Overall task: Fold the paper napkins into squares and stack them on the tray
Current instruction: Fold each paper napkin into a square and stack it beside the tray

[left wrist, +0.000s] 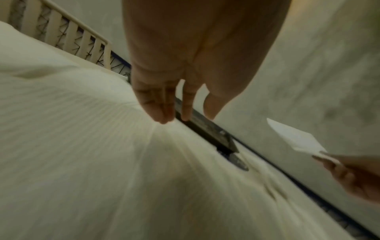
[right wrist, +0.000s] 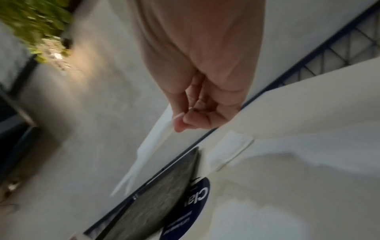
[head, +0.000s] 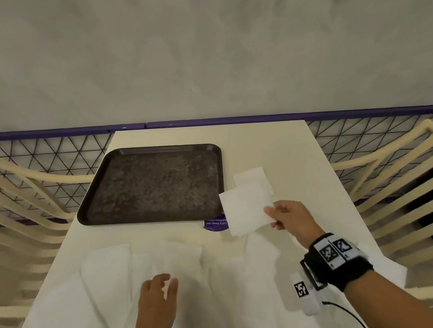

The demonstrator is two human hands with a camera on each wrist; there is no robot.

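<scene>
My right hand (head: pixel 273 215) pinches a folded white napkin (head: pixel 245 209) by its near right corner and holds it in the air just right of the dark tray (head: pixel 100 202). In the right wrist view the hand (right wrist: pixel 180 123) grips the napkin (right wrist: pixel 148 152) edge-on above the tray (right wrist: pixel 156 194). Another folded napkin (head: pixel 252 177) lies flat on the table behind it. My left hand (head: pixel 167 284) hovers with relaxed fingers (left wrist: pixel 162 112) over several unfolded white napkins (head: pixel 171 292) spread across the near table. The tray holds nothing.
A purple round sticker (head: pixel 214 224) sits on the cream table (head: pixel 290 149) at the tray's near right corner. Cream slatted chairs (head: pixel 10 202) flank both sides. A purple rail with wire mesh (head: pixel 369 128) runs behind the table's far edge.
</scene>
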